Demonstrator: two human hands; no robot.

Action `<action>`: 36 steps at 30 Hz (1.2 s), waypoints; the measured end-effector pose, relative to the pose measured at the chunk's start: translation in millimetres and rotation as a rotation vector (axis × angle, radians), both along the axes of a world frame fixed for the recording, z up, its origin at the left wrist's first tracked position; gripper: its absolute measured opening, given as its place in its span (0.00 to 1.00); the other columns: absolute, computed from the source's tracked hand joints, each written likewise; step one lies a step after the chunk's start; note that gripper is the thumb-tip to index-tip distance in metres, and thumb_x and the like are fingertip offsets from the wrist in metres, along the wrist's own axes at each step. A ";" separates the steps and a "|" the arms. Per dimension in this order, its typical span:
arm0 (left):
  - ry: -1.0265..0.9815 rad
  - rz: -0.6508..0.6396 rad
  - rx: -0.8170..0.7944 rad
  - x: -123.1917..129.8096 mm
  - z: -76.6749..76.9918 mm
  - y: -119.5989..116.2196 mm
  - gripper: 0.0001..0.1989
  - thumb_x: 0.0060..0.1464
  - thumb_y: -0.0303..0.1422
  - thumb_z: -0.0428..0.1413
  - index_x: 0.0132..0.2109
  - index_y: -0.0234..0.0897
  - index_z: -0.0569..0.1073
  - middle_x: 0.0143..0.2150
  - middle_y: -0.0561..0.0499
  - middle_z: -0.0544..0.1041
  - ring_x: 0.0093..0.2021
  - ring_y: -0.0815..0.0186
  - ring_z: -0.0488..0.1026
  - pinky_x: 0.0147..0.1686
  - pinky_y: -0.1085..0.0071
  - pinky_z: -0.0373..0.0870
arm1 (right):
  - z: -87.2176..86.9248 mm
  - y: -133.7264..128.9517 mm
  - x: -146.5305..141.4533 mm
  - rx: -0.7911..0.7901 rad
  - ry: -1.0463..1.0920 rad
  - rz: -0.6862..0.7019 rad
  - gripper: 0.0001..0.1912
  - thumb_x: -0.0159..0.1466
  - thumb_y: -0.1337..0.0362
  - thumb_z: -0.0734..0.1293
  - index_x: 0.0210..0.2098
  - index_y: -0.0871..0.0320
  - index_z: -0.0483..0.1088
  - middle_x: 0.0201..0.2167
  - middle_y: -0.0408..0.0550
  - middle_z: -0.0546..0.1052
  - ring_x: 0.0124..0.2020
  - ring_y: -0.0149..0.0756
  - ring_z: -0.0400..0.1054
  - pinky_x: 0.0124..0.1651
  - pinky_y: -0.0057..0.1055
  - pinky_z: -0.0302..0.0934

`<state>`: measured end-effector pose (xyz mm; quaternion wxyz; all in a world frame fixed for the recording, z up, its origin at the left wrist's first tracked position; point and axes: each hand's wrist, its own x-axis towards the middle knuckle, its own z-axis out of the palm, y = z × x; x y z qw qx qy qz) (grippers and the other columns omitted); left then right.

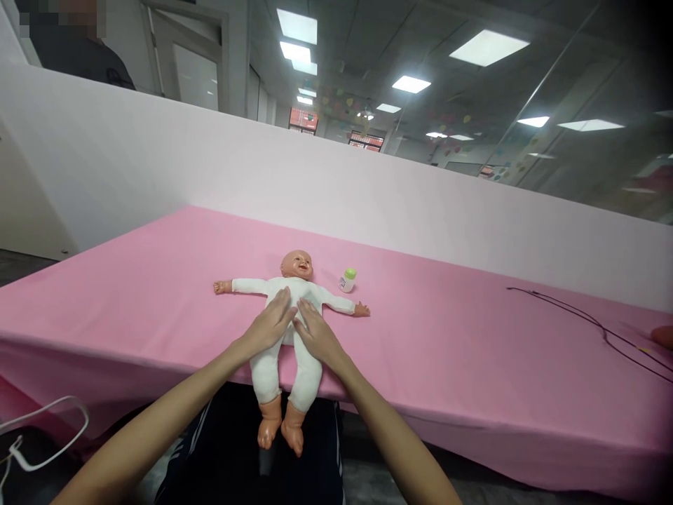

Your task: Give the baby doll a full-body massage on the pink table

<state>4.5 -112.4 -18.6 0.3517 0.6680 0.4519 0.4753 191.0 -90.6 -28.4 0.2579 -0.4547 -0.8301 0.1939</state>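
Note:
A baby doll (302, 290) in a white cloth body lies on its back, its arms spread wide and its feet hanging past the table's near edge. My left hand (272, 321) rests flat on the doll's torso, fingers stretched toward its chest. Beside it, my right hand (317, 330) lies on the other side of the torso, also with straight fingers. The two hands meet or nearly meet at the thumbs. Neither one grips anything. A small bottle with a green cap (348, 280) stands just above the doll's outstretched arm on the right.
A pink cloth (446, 351) covers the table. Dark thin cables (594, 322) lie at the right, near a partly visible reddish-brown object (662, 337). Behind runs a white low wall (336, 182) with glass above. A person (78, 59) is beyond it at upper left.

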 end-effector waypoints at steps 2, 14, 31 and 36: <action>0.224 -0.017 -0.002 4.1 -10.6 11.6 0.40 0.66 0.53 0.49 0.75 0.31 0.60 0.79 0.37 0.50 0.79 0.50 0.43 0.77 0.53 0.36 | -4.8 7.4 -1.1 -0.021 -0.029 0.075 0.36 0.76 0.50 0.53 0.76 0.63 0.52 0.77 0.58 0.52 0.79 0.48 0.42 0.79 0.53 0.40; 0.466 0.023 -0.085 -7.3 -21.3 80.6 0.45 0.69 0.55 0.41 0.77 0.23 0.47 0.80 0.31 0.38 0.80 0.47 0.32 0.75 0.49 0.36 | -13.9 54.8 3.2 -0.106 0.072 -0.114 0.45 0.75 0.41 0.52 0.78 0.67 0.44 0.79 0.62 0.43 0.80 0.51 0.34 0.79 0.57 0.32; 0.525 -0.057 -0.013 16.7 -12.7 47.4 0.46 0.68 0.56 0.40 0.77 0.23 0.48 0.80 0.32 0.41 0.80 0.50 0.35 0.76 0.51 0.35 | -8.1 43.9 -9.4 -0.007 -0.062 0.091 0.36 0.75 0.58 0.52 0.79 0.60 0.43 0.79 0.54 0.45 0.80 0.43 0.36 0.80 0.52 0.35; 0.534 0.077 -0.053 13.3 -18.0 85.4 0.45 0.69 0.56 0.38 0.77 0.22 0.46 0.79 0.29 0.39 0.80 0.47 0.35 0.75 0.49 0.36 | -13.5 73.5 -11.0 -0.038 0.027 -0.137 0.37 0.75 0.53 0.51 0.77 0.66 0.48 0.78 0.59 0.48 0.80 0.47 0.39 0.79 0.53 0.34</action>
